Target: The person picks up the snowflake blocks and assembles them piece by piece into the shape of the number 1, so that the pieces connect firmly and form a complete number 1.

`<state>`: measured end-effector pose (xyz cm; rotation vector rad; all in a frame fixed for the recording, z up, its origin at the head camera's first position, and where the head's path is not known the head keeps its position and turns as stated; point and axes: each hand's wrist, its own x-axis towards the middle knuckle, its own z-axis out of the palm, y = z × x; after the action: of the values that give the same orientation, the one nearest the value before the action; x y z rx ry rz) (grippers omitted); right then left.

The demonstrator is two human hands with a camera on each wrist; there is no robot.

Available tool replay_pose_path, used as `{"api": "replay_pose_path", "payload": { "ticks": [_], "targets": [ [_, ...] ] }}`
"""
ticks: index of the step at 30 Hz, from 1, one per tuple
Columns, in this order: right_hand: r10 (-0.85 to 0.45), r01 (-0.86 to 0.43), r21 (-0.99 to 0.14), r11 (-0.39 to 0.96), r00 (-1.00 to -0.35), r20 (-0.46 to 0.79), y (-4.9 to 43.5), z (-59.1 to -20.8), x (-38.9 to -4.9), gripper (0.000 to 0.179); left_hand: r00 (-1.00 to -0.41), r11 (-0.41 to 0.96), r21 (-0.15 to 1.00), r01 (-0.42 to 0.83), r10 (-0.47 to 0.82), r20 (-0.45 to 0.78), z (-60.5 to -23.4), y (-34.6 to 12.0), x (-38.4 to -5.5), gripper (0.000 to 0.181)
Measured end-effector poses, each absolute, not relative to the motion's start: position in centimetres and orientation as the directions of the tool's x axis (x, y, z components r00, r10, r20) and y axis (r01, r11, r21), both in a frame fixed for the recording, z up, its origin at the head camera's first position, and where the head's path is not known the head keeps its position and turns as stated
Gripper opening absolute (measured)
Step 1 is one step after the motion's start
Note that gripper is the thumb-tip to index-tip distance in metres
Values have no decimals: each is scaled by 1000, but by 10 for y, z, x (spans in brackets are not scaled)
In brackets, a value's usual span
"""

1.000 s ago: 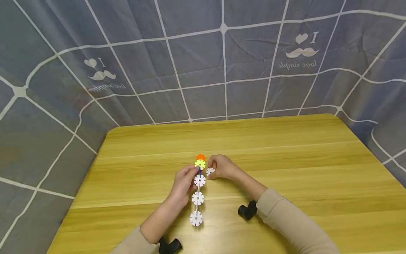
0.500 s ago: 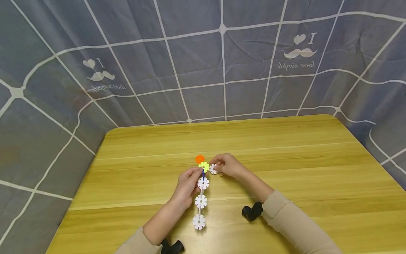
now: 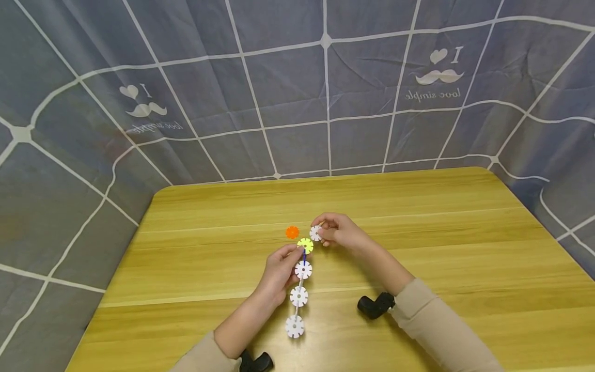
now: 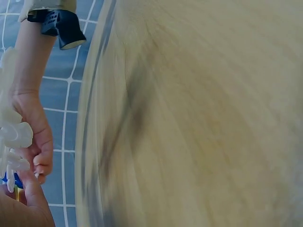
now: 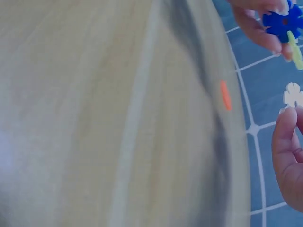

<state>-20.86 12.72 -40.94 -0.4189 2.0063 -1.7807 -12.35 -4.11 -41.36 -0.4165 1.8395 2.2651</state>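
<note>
My left hand (image 3: 280,268) holds a chain of notched snowflake discs off to the left of its fingers' far side. At the chain's far end is a yellow snowflake disc (image 3: 305,247), joined to a blue snowflake disc (image 5: 283,23) seen edge-on from the head. White discs (image 3: 299,296) run back from there toward the person. Thumb and fingers of my right hand (image 3: 343,232) pinch a single white snowflake disc (image 3: 315,233). In the right wrist view this white disc (image 5: 293,94) is apart from the yellow one. Part of the blue disc is hidden by the left fingers.
An orange snowflake disc (image 3: 292,232) lies on the wooden table (image 3: 441,222), beyond the left hand. Black wrist-worn devices (image 3: 375,306) sit at both sleeves. A grey curtain with white lines (image 3: 297,93) hangs behind the table.
The left hand and its chain have shifted rightward, uncovering the orange disc. My right hand has moved right and farther away with the white disc, which has turned slightly between its fingers.
</note>
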Motion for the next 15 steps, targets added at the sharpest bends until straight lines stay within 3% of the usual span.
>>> {"api": "replay_pose_path", "payload": {
  "ticks": [15],
  "targets": [
    [-542,66,-995,72,-835,-94,124,-395,-207,20,-942,-207,921,-332,21,-335,-411,-37,-122,25]
  ]
}}
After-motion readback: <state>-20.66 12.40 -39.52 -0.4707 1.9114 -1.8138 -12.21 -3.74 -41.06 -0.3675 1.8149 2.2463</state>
